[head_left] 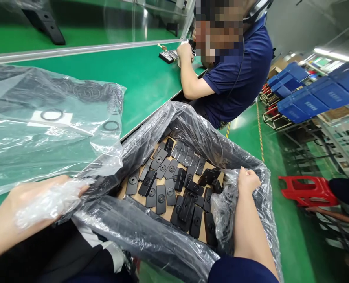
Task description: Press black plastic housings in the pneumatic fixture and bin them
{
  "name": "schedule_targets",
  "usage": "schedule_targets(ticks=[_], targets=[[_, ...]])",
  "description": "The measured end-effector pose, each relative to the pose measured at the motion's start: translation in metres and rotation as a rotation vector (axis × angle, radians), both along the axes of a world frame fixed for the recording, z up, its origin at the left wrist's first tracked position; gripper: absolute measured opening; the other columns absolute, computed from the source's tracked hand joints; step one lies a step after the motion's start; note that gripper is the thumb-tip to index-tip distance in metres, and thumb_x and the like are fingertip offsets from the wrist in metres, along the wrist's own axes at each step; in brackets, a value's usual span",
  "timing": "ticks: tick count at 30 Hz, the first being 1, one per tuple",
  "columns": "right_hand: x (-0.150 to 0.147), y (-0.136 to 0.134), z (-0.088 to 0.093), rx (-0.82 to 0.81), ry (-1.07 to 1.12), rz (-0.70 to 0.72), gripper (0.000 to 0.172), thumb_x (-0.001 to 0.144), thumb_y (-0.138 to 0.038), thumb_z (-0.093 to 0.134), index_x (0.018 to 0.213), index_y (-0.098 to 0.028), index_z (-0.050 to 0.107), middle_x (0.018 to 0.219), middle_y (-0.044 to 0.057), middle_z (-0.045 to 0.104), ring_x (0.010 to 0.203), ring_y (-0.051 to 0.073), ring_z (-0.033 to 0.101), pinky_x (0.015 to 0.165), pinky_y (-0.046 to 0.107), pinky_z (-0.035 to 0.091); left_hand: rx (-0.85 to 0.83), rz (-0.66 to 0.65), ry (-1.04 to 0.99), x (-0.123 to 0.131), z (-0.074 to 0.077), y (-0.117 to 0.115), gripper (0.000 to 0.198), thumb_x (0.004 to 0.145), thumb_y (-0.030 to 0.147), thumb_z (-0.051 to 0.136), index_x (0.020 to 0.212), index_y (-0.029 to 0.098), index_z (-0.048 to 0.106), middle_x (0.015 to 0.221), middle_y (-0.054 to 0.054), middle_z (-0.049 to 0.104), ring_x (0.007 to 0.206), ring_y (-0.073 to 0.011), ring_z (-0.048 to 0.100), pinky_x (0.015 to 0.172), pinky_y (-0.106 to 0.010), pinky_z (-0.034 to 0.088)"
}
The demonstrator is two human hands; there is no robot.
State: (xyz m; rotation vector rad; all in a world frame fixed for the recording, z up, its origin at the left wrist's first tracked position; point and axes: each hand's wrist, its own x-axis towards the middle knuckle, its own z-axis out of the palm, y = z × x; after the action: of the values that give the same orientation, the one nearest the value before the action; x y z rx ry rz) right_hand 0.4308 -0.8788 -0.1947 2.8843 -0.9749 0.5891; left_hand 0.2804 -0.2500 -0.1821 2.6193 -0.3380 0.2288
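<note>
The left hand (49, 200) is at the near left corner of the bin, fingers closed on bunched translucent plastic (49, 202) that hides much of them. The right hand (248, 181) is at the bin's right side, fingers curled into a fist gripping crumpled clear film (226, 208).

The black rectangular parts (160, 199) lie inside the dark bin (145, 228), between the two hands, on a tan sheet (203, 234). Most are flat with a round recess visible; several overlap towards the right. Clear lining covers the bin's walls.

Left of the bin, a clear bag (59, 153) containing black rings lies on the green worktop (151, 82). Beyond the bin, a co-worker in a dark blue shirt (245, 74) leans over the worktop, near a small black tray (167, 57). A red stool (307, 190) is at the right, below blue crates (301, 104).
</note>
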Motion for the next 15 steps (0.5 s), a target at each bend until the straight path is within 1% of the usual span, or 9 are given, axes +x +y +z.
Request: schedule_targets(ticks=[2, 3, 5, 7, 9, 10, 12, 13, 15], targets=[[0.002, 0.002, 0.005, -0.031, -0.002, 0.026, 0.023, 0.080, -0.025, 0.046, 0.070, -0.012, 0.063, 0.076, 0.014, 0.060, 0.078, 0.026, 0.054, 0.067, 0.033, 0.036, -0.124, -0.048, -0.089, 0.002, 0.005, -0.004, 0.026, 0.091, 0.037, 0.041, 0.096, 0.034, 0.066, 0.086, 0.006, 0.067, 0.074, -0.0100, 0.063, 0.068, -0.019, 0.040], [0.004, 0.005, 0.003, -0.031, 0.019, 0.056, 0.021, 0.079, -0.020, 0.046, 0.071, -0.012, 0.063, 0.080, 0.015, 0.061, 0.081, 0.026, 0.055, 0.069, 0.032, 0.037, -0.165, -0.064, -0.119, 0.004, 0.007, -0.005, 0.024, 0.091, 0.037, 0.043, 0.097, 0.036, 0.065, 0.086, 0.007, 0.067, 0.074, -0.0093, 0.063, 0.068, -0.018, 0.039], [0.014, 0.015, -0.008, -0.001, 0.106, 0.141, 0.019, 0.078, -0.017, 0.047, 0.070, -0.013, 0.063, 0.083, 0.014, 0.062, 0.081, 0.024, 0.056, 0.070, 0.031, 0.038, -0.187, -0.071, -0.125, 0.005, 0.010, -0.008, 0.021, 0.090, 0.036, 0.046, 0.097, 0.037, 0.065, 0.084, 0.008, 0.067, 0.072, -0.0081, 0.063, 0.067, -0.017, 0.038], [0.030, 0.031, -0.029, 0.061, 0.232, 0.229, 0.015, 0.079, -0.019, 0.053, 0.070, -0.015, 0.064, 0.077, 0.009, 0.064, 0.076, 0.021, 0.057, 0.070, 0.029, 0.039, -0.183, -0.044, -0.098, 0.006, 0.012, -0.011, 0.020, 0.089, 0.034, 0.048, 0.095, 0.036, 0.067, 0.080, 0.008, 0.066, 0.068, -0.0072, 0.061, 0.066, -0.017, 0.038], [0.049, 0.048, -0.056, 0.132, 0.352, 0.282, 0.009, 0.079, -0.023, 0.061, 0.077, -0.016, 0.066, 0.075, 0.005, 0.065, 0.074, 0.018, 0.059, 0.072, 0.027, 0.042, -0.176, -0.010, -0.069, 0.006, 0.015, -0.013, 0.021, 0.088, 0.033, 0.048, 0.092, 0.035, 0.068, 0.077, 0.008, 0.066, 0.065, -0.0071, 0.061, 0.064, -0.016, 0.037], [0.059, 0.056, -0.069, 0.165, 0.402, 0.289, 0.010, 0.081, -0.025, 0.063, 0.083, -0.016, 0.067, 0.078, 0.004, 0.066, 0.075, 0.017, 0.060, 0.074, 0.028, 0.044, -0.167, 0.004, -0.053, 0.006, 0.016, -0.013, 0.022, 0.088, 0.034, 0.047, 0.091, 0.033, 0.069, 0.075, 0.008, 0.065, 0.064, -0.0075, 0.060, 0.063, -0.017, 0.038], [0.079, 0.070, -0.093, 0.217, 0.483, 0.278, 0.019, 0.086, -0.031, 0.063, 0.097, -0.016, 0.065, 0.091, 0.004, 0.067, 0.082, 0.016, 0.062, 0.079, 0.032, 0.048, -0.129, 0.022, -0.005, 0.007, 0.017, -0.013, 0.025, 0.089, 0.035, 0.045, 0.087, 0.030, 0.069, 0.068, 0.008, 0.063, 0.058, -0.0077, 0.058, 0.058, -0.017, 0.037], [0.088, 0.074, -0.103, 0.236, 0.516, 0.266, 0.023, 0.089, -0.035, 0.061, 0.102, -0.016, 0.064, 0.098, 0.005, 0.067, 0.086, 0.017, 0.063, 0.082, 0.035, 0.049, -0.102, 0.020, 0.024, 0.008, 0.018, -0.012, 0.025, 0.089, 0.035, 0.045, 0.085, 0.028, 0.069, 0.064, 0.008, 0.061, 0.055, -0.0074, 0.057, 0.056, -0.017, 0.037], [0.105, 0.079, -0.116, 0.262, 0.567, 0.241, 0.030, 0.093, -0.041, 0.056, 0.109, -0.017, 0.062, 0.108, 0.007, 0.065, 0.094, 0.018, 0.063, 0.087, 0.039, 0.050, -0.038, -0.008, 0.068, 0.010, 0.018, -0.009, 0.022, 0.089, 0.031, 0.047, 0.082, 0.026, 0.067, 0.059, 0.009, 0.059, 0.050, -0.0063, 0.055, 0.053, -0.016, 0.036]])
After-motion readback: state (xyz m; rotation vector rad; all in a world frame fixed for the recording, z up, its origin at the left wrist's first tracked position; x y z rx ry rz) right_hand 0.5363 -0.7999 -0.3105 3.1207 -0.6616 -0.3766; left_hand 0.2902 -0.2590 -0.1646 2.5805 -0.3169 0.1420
